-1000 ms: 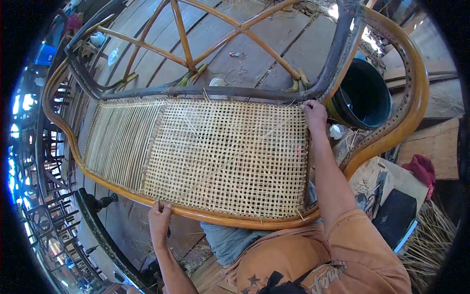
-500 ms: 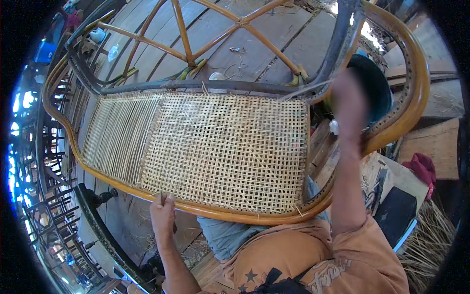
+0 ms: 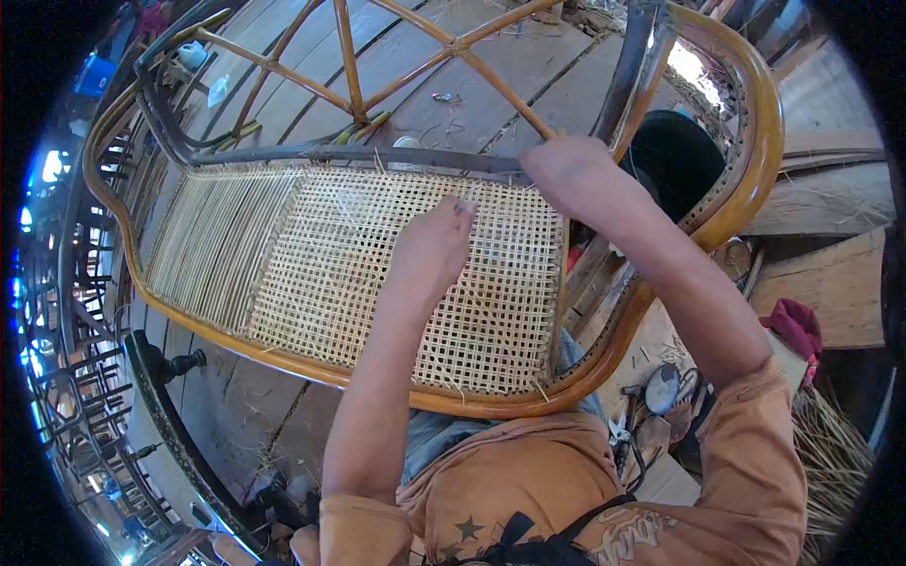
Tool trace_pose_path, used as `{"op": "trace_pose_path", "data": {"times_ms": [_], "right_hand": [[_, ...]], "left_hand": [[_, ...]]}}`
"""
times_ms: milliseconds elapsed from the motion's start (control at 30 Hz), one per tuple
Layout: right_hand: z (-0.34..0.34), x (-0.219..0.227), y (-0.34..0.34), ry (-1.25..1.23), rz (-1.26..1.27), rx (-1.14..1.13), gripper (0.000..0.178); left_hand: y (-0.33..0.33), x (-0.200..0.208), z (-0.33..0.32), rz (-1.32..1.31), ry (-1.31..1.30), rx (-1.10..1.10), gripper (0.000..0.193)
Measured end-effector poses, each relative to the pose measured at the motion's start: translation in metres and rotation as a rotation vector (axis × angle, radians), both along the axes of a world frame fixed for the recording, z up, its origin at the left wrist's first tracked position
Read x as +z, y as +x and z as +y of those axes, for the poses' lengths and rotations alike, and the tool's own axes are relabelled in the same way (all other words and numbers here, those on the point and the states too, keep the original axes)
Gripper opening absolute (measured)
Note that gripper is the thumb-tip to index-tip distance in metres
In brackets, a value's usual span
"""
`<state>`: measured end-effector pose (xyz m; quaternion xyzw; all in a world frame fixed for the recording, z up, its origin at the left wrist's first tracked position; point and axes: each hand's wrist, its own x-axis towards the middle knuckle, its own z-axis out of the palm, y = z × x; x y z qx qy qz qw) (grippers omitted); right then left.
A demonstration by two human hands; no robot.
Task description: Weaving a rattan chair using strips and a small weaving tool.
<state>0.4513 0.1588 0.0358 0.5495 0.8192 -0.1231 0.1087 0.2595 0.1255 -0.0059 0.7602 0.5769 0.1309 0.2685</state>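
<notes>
Across my lap lies a woven cane panel (image 3: 415,274) set in a curved rattan frame (image 3: 311,368). Its right part is an open square mesh; the left part shows only strands running one way. Over the far middle of the mesh, my left hand (image 3: 436,243) is closed in a pinch, with a small pale tip showing at its fingertips that I cannot identify. My right hand (image 3: 569,172) is bent closed at the panel's far right corner, close to the dark far rail (image 3: 425,170). Its fingertips are turned away, so their contents are hidden.
A dark bucket (image 3: 675,151) stands beyond the frame's right curve. Pliers (image 3: 618,431) and other tools lie at my right, near a dark red cloth (image 3: 793,330) and a bundle of loose strands (image 3: 830,434). A dark turned wooden piece (image 3: 175,434) is at left.
My left hand has moved from the near rail up over the far part of the mesh. My right hand has come in from the bucket side to the panel's far right corner.
</notes>
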Motion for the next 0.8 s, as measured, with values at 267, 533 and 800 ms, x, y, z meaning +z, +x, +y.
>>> {"op": "trace_pose_path", "data": {"times_ms": [267,533,800], "right_hand": [[0.012,-0.062,-0.002,-0.183,-0.012,-0.163,0.023],[-0.142,0.121,0.159,0.921,0.395,-0.636,0.036],[-0.150,-0.046,0.344,0.404,0.549,-0.716,0.021]], "left_hand": [[0.036,-0.070,0.022,0.216,-0.440,-0.490,0.035],[0.026,-0.075,-0.059,-0.597,-0.934,0.230,0.025],[0.013,-0.064,-0.065,-0.569,-1.126,0.456,0.027]]}}
